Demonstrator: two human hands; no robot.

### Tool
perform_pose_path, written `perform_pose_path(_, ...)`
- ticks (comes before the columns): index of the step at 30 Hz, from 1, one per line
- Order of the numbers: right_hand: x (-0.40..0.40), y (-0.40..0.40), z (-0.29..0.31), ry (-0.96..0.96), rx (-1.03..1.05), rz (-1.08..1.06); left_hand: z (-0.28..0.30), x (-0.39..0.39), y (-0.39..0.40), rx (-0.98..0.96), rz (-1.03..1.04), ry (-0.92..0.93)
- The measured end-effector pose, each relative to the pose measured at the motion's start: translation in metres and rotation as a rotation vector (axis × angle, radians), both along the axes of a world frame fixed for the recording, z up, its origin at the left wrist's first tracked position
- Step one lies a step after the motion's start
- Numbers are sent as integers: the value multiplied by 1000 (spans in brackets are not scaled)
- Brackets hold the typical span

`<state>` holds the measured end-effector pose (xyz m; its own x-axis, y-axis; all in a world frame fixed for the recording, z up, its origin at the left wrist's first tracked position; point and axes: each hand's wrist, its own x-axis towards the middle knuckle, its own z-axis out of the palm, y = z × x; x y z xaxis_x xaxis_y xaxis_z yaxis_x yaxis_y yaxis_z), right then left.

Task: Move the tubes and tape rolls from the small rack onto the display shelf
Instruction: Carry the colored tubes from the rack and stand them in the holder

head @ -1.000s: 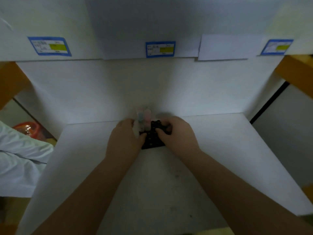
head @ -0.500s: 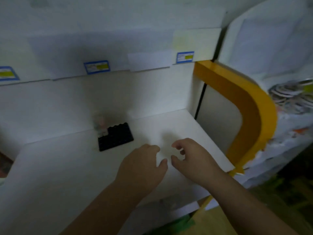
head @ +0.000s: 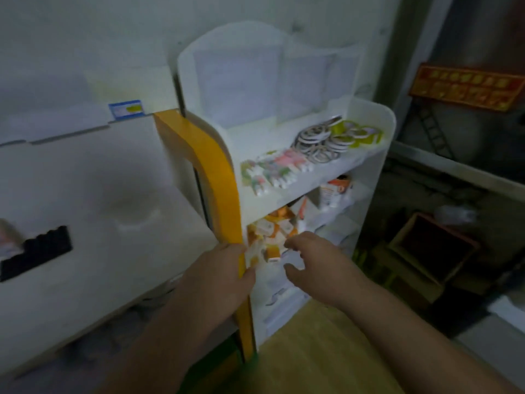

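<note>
The small white rack [head: 372, 177] stands right of the display shelf [head: 119, 223]. Its top tier holds a pile of tape rolls [head: 319, 143], yellow-green rolls [head: 358, 134] and packs of small tubes [head: 274, 172]. One tier down lies an orange-and-white tube [head: 332, 194], and below that are orange-and-white packs [head: 272, 236]. My left hand [head: 220, 277] hovers in front of the orange post, fingers relaxed and holding nothing. My right hand [head: 318, 265] is just before the lower tier, thumb and fingers apart, also holding nothing.
An orange post [head: 218, 177] frames the display shelf's right side, right against the rack. A black ridged block [head: 37, 251] lies on the display shelf at far left. A blue price label [head: 125, 108] is on the shelf edge above. Dark crates [head: 431, 248] sit on the floor to the right.
The view has swung right from the display shelf to the small rack. Both hands left the black block and moved right, now in front of the rack's lower tier.
</note>
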<state>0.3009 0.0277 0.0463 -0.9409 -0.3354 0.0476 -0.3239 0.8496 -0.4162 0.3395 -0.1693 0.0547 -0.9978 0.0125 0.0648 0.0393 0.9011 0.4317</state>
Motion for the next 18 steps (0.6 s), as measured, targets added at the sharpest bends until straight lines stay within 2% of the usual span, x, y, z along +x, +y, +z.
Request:
perform_pose_path(8, -21, 112, 5, 3, 23, -168, 2, -40, 95, -14, -110, 49)
perform_pose_path(13, -56, 140, -5, -20, 31, -217, -11, -95, 122, -28, -115, 49)
perform_pose_path(18, -122, 147, -10, -18, 68, -199, -20, -169, 128, -12, -35, 11)
